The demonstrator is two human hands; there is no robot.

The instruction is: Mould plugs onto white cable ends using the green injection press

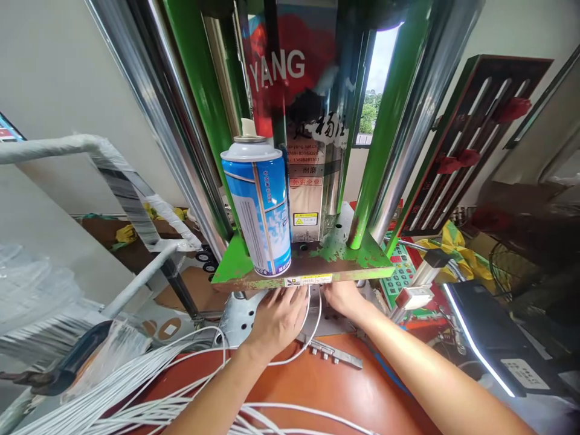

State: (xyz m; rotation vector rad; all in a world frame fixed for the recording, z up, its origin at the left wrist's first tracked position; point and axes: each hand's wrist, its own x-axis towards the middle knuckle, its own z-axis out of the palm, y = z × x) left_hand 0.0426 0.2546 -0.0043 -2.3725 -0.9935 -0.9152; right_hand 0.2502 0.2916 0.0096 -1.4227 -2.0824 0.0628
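Observation:
My left hand [281, 317] reaches under the front edge of a green machine plate [357, 261], its fingers pressed together and their tips hidden. A white cable [318, 320] runs along its thumb side and seems held there; a loop hangs between my hands. Close by on the right, my right hand [343, 298] is curled under the same edge, its fingertips out of sight; what it holds cannot be made out. Just below the hands, a metal bar with small pins [335, 353] lies on the red-brown tabletop [290, 386].
A blue spray can [260, 208] stands upright on the plate, above my left hand. Steel columns [408, 121] rise at both sides. Bundled white cables [149, 368] spread at left. A green keypad panel [401, 275] and black box with a lit strip [498, 338] are at right.

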